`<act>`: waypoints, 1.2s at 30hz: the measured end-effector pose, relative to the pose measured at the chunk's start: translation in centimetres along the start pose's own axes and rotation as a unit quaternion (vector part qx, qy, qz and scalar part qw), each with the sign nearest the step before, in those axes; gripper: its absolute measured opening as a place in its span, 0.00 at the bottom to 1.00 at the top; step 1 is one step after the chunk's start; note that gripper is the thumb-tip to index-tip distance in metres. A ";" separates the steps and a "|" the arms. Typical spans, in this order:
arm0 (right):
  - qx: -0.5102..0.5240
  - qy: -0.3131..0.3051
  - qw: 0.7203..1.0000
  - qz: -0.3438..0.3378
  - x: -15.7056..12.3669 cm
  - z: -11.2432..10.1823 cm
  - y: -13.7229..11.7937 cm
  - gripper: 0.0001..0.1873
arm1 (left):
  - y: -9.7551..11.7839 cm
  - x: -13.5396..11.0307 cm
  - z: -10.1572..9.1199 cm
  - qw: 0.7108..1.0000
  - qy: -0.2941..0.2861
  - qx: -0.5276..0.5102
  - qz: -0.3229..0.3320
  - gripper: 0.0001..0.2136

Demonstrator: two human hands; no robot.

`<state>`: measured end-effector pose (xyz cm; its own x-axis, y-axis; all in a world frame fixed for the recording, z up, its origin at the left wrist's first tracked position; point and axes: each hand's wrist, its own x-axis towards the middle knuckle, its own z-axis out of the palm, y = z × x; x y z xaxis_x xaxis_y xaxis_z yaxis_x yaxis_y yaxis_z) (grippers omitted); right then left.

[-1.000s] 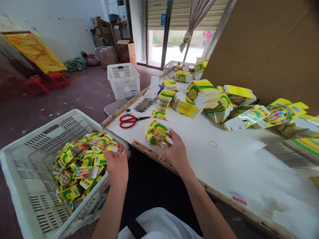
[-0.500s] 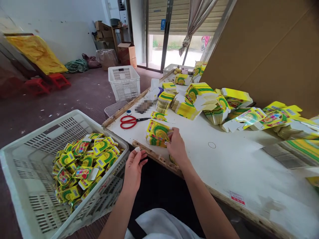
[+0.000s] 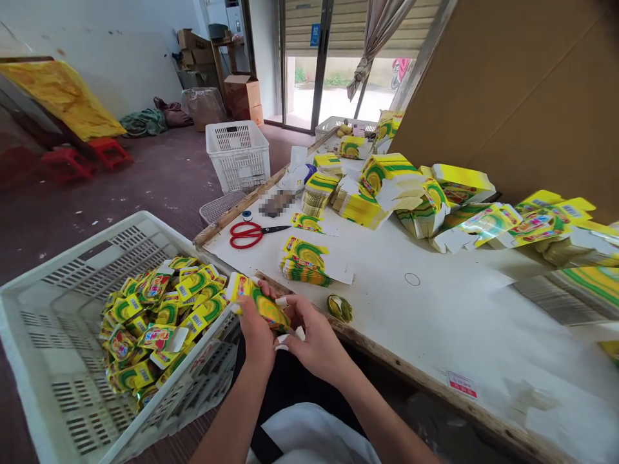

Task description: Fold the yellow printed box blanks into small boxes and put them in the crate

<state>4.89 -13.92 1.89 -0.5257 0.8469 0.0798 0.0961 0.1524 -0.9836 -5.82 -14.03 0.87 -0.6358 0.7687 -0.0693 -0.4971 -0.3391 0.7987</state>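
Observation:
Between my two hands, over the table's near edge, is a yellow-green printed carton [image 3: 264, 305]. My left hand [image 3: 255, 332] is closed around its left side, thumb on the printed face. The fingers of my right hand [image 3: 309, 335] grip its right end, where white flaps show. Just beyond lies a small stack of flat cartons [image 3: 307, 261] on the table. A small green-and-gold bundle [image 3: 339, 308] sits near the edge, right of my right hand. To my left, a white crate [image 3: 140, 225] holds many small yellow-green packs [image 3: 169, 316].
Red-handled scissors [image 3: 246, 234] and a small spool [image 3: 247, 216] lie on the white table [image 3: 416, 348]. Bundles of flat cartons [image 3: 362, 203] line its far side, below a large brown board [image 3: 522, 96]. Another white crate [image 3: 239, 154] stands on the floor.
My right hand has left the stack with a carton and come to my left hand. The carton is now held in both hands. The green-and-gold bundle has come into fuller view.

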 end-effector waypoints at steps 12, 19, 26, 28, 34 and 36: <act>-0.166 0.159 0.959 -0.168 0.4 -5.2 0.4 0.18 | 1.0 -0.3 -2.8 0.978 -0.062 0.184 0.077 0.16; -0.353 0.083 0.873 -0.325 -0.6 -4.9 -1.1 0.18 | 4.9 -0.9 -1.6 0.785 -0.249 0.528 0.206 0.36; 0.004 0.216 0.971 -0.100 -0.6 -3.5 0.2 0.40 | 2.3 -2.0 -1.2 0.763 -0.312 0.540 0.170 0.27; 0.152 0.124 0.980 0.006 -0.4 -3.3 0.7 0.37 | 1.5 -2.4 -1.3 0.757 -0.342 0.518 0.205 0.29; 0.222 0.058 0.969 0.089 0.2 -2.7 1.2 0.36 | 0.9 -2.1 -1.6 0.748 -0.344 0.494 0.278 0.25; 0.132 0.046 0.990 0.020 0.1 -2.7 1.1 0.32 | 1.0 -1.7 -1.7 0.742 -0.352 0.523 0.227 0.22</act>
<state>7.20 -12.32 1.22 -0.4450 0.8945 0.0422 -0.1155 -0.0107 -0.9932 -6.23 -16.61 0.79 0.0523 0.9221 0.3833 0.6386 -0.3260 0.6971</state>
